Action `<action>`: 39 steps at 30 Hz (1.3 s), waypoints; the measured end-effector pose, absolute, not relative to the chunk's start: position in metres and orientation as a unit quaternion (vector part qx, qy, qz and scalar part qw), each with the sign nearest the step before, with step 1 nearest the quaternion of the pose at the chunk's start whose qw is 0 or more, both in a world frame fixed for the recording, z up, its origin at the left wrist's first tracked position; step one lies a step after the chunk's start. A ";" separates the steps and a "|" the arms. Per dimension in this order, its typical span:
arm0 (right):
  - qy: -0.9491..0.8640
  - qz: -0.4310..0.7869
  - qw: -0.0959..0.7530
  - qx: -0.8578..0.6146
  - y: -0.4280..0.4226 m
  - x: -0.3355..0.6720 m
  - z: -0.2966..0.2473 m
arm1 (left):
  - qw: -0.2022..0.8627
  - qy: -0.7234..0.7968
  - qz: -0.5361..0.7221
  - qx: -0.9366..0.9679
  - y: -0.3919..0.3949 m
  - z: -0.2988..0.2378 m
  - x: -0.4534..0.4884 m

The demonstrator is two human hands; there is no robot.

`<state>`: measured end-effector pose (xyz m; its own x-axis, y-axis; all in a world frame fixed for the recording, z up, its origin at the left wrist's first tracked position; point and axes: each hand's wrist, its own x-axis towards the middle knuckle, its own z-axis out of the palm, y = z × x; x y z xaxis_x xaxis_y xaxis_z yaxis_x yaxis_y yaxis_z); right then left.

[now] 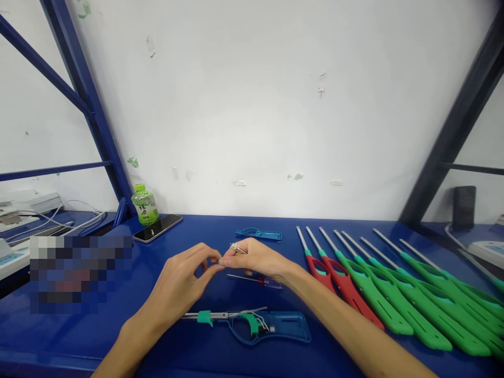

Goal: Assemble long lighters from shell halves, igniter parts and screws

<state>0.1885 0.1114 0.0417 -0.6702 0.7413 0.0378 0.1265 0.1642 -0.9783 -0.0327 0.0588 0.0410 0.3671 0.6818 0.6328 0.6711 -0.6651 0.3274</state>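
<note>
My left hand (181,273) and my right hand (255,257) meet at the fingertips above the bench, thumb and forefinger pinched on each. Any piece between the left fingertips is too small to make out. A small silvery metal part (238,248) is held in the right fingers. Under the right hand lies a screwdriver (270,283) with a clear and red handle. Nearer me is an opened lighter, its blue half-shell (289,325) lying with a teal trigger (252,324), thin tubes and a metal stem with a teal collar (205,317).
Another blue half-shell (260,234) lies towards the wall. Red lighters (354,291) and several green lighters (388,310) are lined up on the right. A phone (157,228) and a green bottle (145,206) are at back left. Blue posts (88,105) frame the bench (157,346).
</note>
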 end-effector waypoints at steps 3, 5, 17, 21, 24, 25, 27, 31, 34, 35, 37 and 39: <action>-0.701 0.589 0.268 -0.301 0.110 0.189 0.045 | 0.010 0.385 0.408 0.828 0.057 0.043 -0.032; -0.696 0.599 0.262 -0.298 0.108 0.191 0.049 | 0.017 0.364 0.417 0.833 0.054 0.044 -0.031; -0.669 0.631 0.257 -0.297 0.104 0.195 0.053 | 0.016 0.323 0.472 0.820 0.046 0.049 -0.025; -0.664 0.634 0.260 -0.299 0.101 0.194 0.055 | 0.026 0.324 0.477 0.817 0.046 0.048 -0.023; -0.663 0.638 0.257 -0.296 0.099 0.195 0.057 | 0.037 0.328 0.478 0.814 0.044 0.049 -0.022; -0.663 0.639 0.256 -0.294 0.099 0.195 0.057 | 0.042 0.328 0.478 0.814 0.044 0.049 -0.022; -0.664 0.640 0.256 -0.289 0.099 0.195 0.057 | 0.051 0.328 0.475 0.815 0.042 0.050 -0.022; -0.664 0.634 0.275 -0.285 0.102 0.194 0.055 | 0.064 0.337 0.464 0.817 0.041 0.051 -0.021; -0.661 0.625 0.301 -0.287 0.103 0.193 0.055 | 0.060 0.358 0.464 0.808 0.043 0.052 -0.021; -0.660 0.623 0.307 -0.286 0.103 0.192 0.055 | 0.056 0.368 0.468 0.802 0.044 0.053 -0.021; -0.658 0.625 0.314 -0.279 0.102 0.192 0.056 | 0.045 0.390 0.477 0.786 0.046 0.054 -0.023; -0.660 0.628 0.314 -0.266 0.101 0.191 0.057 | 0.034 0.411 0.488 0.770 0.047 0.055 -0.026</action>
<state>0.1910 0.1006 0.0572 -0.6606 0.7465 0.0797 -0.0432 0.0682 -0.9967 -0.0262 0.0469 0.0549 0.1866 0.6656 0.7226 0.5997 -0.6598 0.4528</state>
